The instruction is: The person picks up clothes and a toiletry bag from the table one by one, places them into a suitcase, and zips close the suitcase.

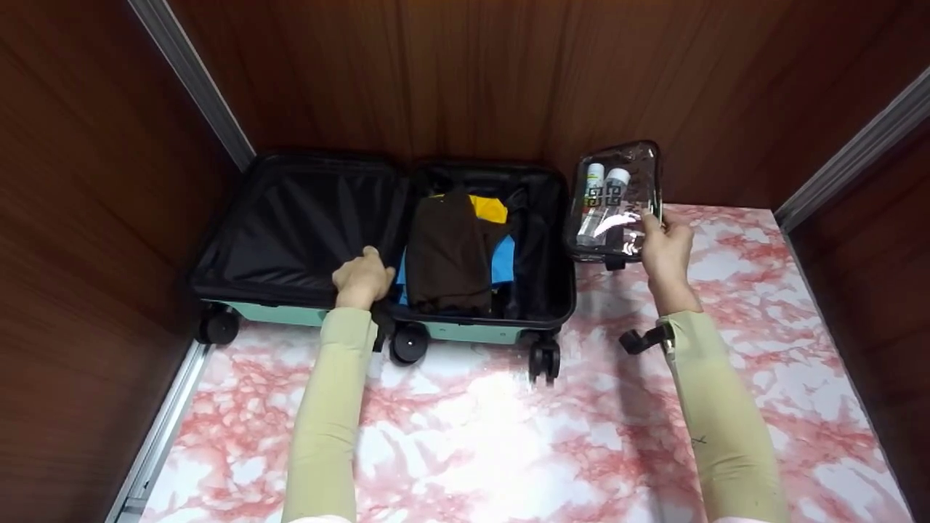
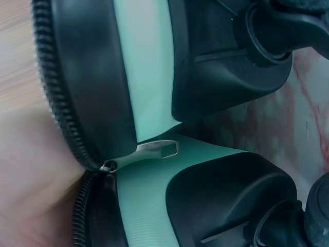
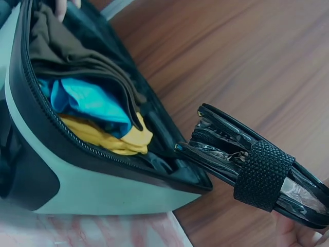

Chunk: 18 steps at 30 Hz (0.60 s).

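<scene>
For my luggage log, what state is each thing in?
Suitcase: open, zip undone.
Brown garment: folded, in the suitcase.
Blue garment: partly covered.
Yellow garment: partly covered.
Clear pouch: in the right hand, closure unclear.
Two bottles: inside the pouch, white-topped.

I see the mint suitcase (image 1: 305,218) open across the surface's (image 1: 465,428) far-left corner, left hand (image 1: 363,278) at its middle. The right hand (image 1: 667,250) tilts a clear, black-edged pouch (image 1: 633,196) beside its right edge
</scene>
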Each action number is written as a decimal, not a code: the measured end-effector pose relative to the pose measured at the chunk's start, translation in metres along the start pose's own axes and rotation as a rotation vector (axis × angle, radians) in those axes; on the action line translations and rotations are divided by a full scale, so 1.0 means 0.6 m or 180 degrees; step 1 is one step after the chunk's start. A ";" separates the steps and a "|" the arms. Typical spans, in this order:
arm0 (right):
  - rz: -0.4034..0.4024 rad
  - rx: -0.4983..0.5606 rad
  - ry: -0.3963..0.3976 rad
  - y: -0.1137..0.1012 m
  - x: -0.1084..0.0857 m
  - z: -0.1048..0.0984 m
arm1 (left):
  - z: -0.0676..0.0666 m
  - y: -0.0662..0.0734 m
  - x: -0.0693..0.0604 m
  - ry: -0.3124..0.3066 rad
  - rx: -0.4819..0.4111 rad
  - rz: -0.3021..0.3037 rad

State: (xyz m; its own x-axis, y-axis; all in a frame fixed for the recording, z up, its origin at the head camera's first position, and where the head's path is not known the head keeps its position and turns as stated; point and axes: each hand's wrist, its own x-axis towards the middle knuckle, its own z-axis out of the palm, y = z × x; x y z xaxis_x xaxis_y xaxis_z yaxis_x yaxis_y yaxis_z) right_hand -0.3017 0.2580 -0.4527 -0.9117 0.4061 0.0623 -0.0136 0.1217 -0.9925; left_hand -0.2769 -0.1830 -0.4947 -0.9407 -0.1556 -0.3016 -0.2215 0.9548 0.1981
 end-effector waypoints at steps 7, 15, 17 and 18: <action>-0.0025 -0.0031 -0.0074 -0.001 -0.012 0.013 | 0.000 -0.001 0.000 -0.0015 -0.0008 -0.0016; 0.0021 0.0240 -0.0179 -0.002 -0.024 0.029 | 0.001 0.000 0.004 0.0014 -0.0029 -0.0048; 0.0021 0.0239 -0.0212 -0.003 -0.027 0.033 | 0.001 0.000 0.004 0.0012 -0.0025 -0.0048; 0.0020 0.0200 -0.0229 -0.003 -0.029 0.034 | 0.002 0.000 0.004 0.0012 -0.0027 -0.0046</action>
State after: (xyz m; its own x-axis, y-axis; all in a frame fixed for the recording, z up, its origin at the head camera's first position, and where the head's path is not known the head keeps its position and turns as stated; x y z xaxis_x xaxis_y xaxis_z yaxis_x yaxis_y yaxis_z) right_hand -0.2945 0.2323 -0.4542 -0.9390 0.3402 0.0506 -0.0315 0.0614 -0.9976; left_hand -0.2791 -0.1834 -0.4966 -0.9383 -0.1705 -0.3009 -0.2373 0.9503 0.2017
